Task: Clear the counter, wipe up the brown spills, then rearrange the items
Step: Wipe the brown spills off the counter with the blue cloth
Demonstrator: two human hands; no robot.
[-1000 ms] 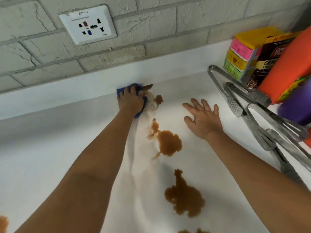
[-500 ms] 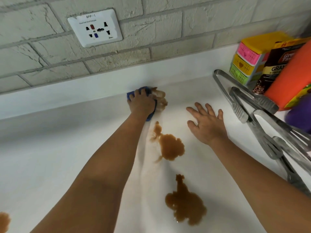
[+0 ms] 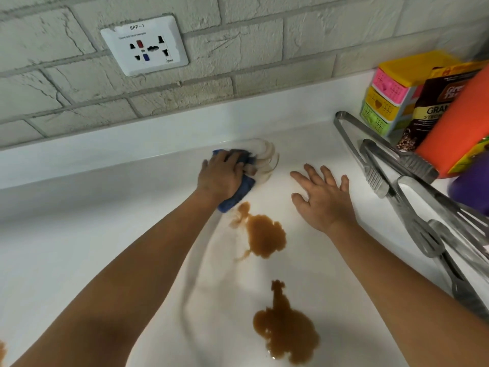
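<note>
My left hand (image 3: 221, 174) presses a crumpled blue cloth (image 3: 232, 200) onto the white surface (image 3: 79, 234) close to its back edge, fingers curled over the fabric and gripping it; pale, smeared streaks fan out on the surface just beside the cloth toward the back edge. My right hand (image 3: 324, 198) lies flat and released on the surface, fingers spread, holding nothing, well apart from the cloth. Between my two forearms sits a brown liquid spill (image 3: 262, 235), its upper tip just beside the lower end of the cloth. A second, larger brown puddle (image 3: 287, 332) lies nearer the front edge, and a small brown spot (image 3: 2, 350) shows at the front left corner. Along the right edge of the surface rest several stainless steel tongs (image 3: 391, 181), partly overlapping one another. Behind them, at the back right corner, stand a small stack of pink, yellow and green plastic drawers (image 3: 383, 102), a dark brown coffee pouch (image 3: 434, 107) and a tilted orange container (image 3: 460, 123). A white wall socket (image 3: 144, 49) is set in the pale brick wall above.
</note>
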